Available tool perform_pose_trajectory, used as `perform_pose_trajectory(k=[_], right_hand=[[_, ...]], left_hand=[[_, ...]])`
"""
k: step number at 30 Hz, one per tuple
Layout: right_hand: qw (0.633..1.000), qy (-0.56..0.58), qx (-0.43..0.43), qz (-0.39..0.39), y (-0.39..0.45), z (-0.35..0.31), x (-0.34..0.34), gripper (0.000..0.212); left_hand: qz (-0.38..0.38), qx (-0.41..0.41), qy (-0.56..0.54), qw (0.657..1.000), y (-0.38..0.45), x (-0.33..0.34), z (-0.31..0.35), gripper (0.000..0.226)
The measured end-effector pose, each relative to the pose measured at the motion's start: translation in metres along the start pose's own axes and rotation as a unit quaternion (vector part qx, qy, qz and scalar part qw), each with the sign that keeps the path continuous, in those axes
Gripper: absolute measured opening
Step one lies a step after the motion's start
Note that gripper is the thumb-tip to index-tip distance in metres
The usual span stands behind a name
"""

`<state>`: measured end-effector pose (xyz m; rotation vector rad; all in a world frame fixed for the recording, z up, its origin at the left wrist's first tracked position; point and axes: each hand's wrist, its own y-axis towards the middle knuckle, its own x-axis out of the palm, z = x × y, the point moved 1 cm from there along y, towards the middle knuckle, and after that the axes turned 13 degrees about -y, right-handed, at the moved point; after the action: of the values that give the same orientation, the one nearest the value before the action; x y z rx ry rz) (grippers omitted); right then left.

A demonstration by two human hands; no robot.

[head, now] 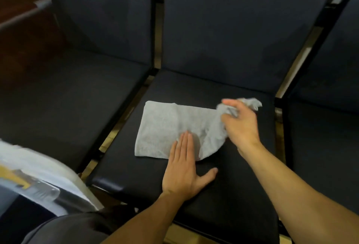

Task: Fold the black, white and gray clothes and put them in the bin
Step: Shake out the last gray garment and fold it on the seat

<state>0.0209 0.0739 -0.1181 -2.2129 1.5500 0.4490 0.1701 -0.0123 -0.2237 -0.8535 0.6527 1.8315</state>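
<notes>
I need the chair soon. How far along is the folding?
Done: the gray cloth lies partly flat on the chair seat. In hand: the left hand presses its near edge flat; the right hand grips the bunched far corner. Left: finishing the fold and binning it; no bin clearly shows.

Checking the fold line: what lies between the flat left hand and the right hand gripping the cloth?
In the head view, a raised, rumpled swath of the gray cloth spans from the left hand to the right hand.
</notes>
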Motion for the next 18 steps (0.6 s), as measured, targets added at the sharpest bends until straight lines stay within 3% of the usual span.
perform_pose_trajectory(k=[3, 7, 11, 13, 18], right_hand=[[0.972, -0.024, -0.138, -0.188, -0.008, -0.058, 0.046, 0.046], [0.948, -0.155, -0.195, -0.198, 0.000, -0.054, 0.083, 0.036], [0.843, -0.379, -0.186, -0.333, 0.009, 0.005, 0.091, 0.043], [0.827, -0.413, -0.177, -0.337, 0.009, 0.016, 0.084, 0.045], [0.827, -0.465, -0.125, -0.291, 0.000, 0.017, 0.055, 0.045]], left_hand=[[0.016, -0.027, -0.072, 0.997, -0.002, -0.005, -0.004, 0.109], [0.061, -0.011, -0.051, 0.997, -0.004, -0.001, -0.006, 0.081], [0.045, 0.000, -0.058, 0.997, -0.004, 0.000, -0.007, 0.083], [0.041, 0.019, -0.065, 0.997, -0.003, 0.000, -0.007, 0.078], [0.038, 0.077, -0.154, 0.984, -0.007, -0.010, -0.006, 0.060]])
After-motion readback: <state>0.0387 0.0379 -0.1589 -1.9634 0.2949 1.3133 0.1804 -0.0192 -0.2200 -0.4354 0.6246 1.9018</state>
